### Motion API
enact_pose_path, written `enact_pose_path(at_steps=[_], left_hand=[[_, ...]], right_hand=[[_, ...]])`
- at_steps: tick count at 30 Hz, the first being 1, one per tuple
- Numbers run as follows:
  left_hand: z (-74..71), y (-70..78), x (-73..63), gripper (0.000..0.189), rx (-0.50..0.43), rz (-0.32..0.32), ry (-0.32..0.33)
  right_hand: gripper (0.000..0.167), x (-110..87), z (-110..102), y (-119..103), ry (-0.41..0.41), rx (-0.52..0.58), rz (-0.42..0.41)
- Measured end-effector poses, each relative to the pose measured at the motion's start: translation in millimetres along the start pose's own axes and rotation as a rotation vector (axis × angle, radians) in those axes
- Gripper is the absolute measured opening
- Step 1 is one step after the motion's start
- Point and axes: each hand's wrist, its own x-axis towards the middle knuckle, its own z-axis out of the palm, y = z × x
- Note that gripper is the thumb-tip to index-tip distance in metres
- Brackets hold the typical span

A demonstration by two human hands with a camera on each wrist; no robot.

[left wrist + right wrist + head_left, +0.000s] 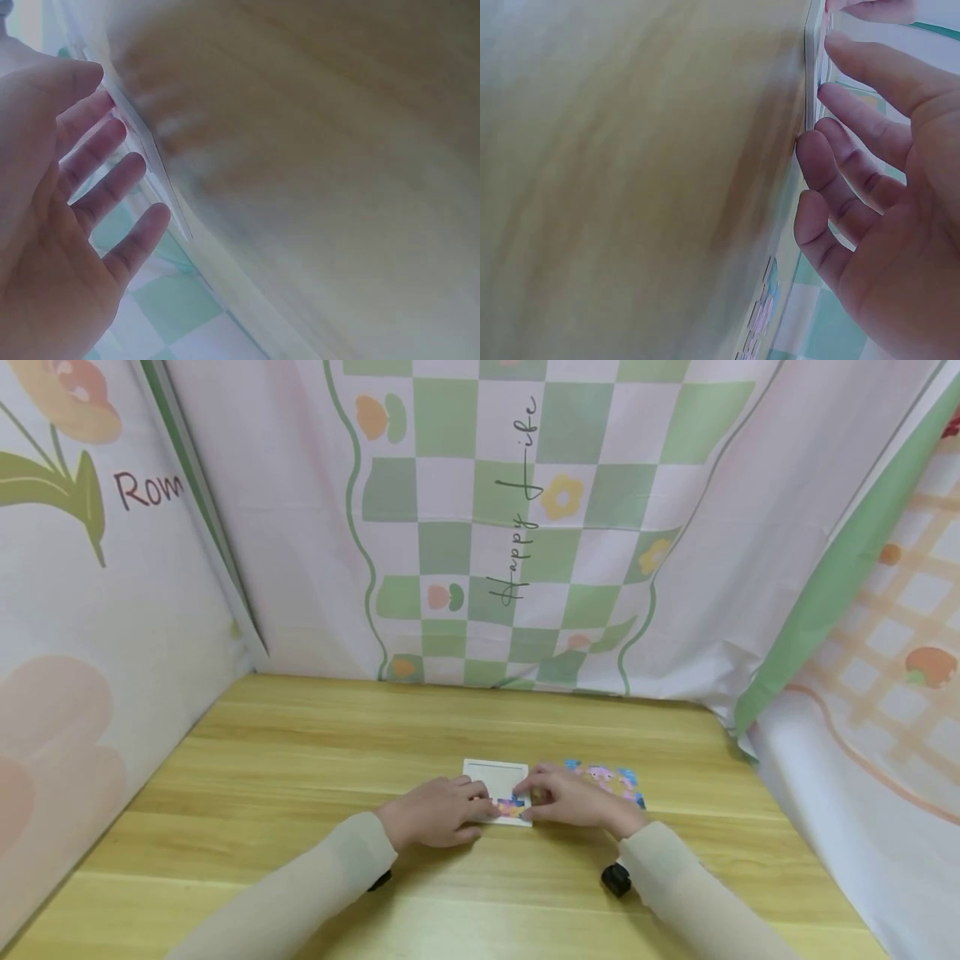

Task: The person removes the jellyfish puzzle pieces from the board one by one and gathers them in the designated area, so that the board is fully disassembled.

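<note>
A white-rimmed puzzle tray (495, 767) lies on the table, with colourful jigsaw pieces (512, 808) in its near right part. My left hand (438, 812) lies over the tray's left side, its fingertips near the pieces. In the left wrist view, the left hand's fingers (112, 187) are spread and loosely bent along the tray's edge (161, 169). My right hand (573, 797) reaches in from the right, thumb and index finger touching around the pieces at the tray's right rim. The right wrist view shows its relaxed fingers (855, 172) beside the tray (811, 75); no piece shows between them.
More jigsaw pieces (603, 777), in blue, pink and yellow, lie on the wooden table (315, 752) right of the tray, partly behind the right hand. A black wrist device (617, 880) shows under the right sleeve. Printed curtains (442, 493) stand behind and at both sides.
</note>
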Motion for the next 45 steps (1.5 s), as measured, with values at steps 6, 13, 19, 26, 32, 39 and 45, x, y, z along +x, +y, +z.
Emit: enact_pose_path(at_steps=[6, 13, 19, 26, 32, 39, 45], left_hand=[[1.7, -0.5, 0.5, 0.034, -0.012, 0.010, 0.007], [-1.2, 1.5, 1.0, 0.035, -0.035, -0.026, -0.032], [-1.1, 1.2, -0.4, 0.038, -0.056, -0.041, -0.054], [0.6, 0.2, -3.9, 0.043, -0.083, -0.026, -0.040], [-0.3, 0.6, -4.8, 0.044, -0.087, -0.024, -0.048], [1.2, 0.6, -4.1, 0.045, -0.093, -0.027, -0.049], [2.6, 0.4, -3.6, 0.045, -0.093, -0.032, -0.051]], right_hand=[[0.035, 2.1, 3, 2, 0.003, -0.002, -0.011], [0.029, 5.2, 3, 2, 0.012, -0.005, -0.020], [0.029, 6.5, 2, 2, 0.011, 0.009, -0.018], [0.029, 7.2, 2, 0, 0.010, 0.033, -0.008], [0.028, 8.5, 1, -1, 0.009, 0.047, 0.010], [0.026, 10.2, 2, -1, 0.003, 0.092, -0.001], [0.023, 12.5, 3, 1, -0.004, 0.104, -0.011]])
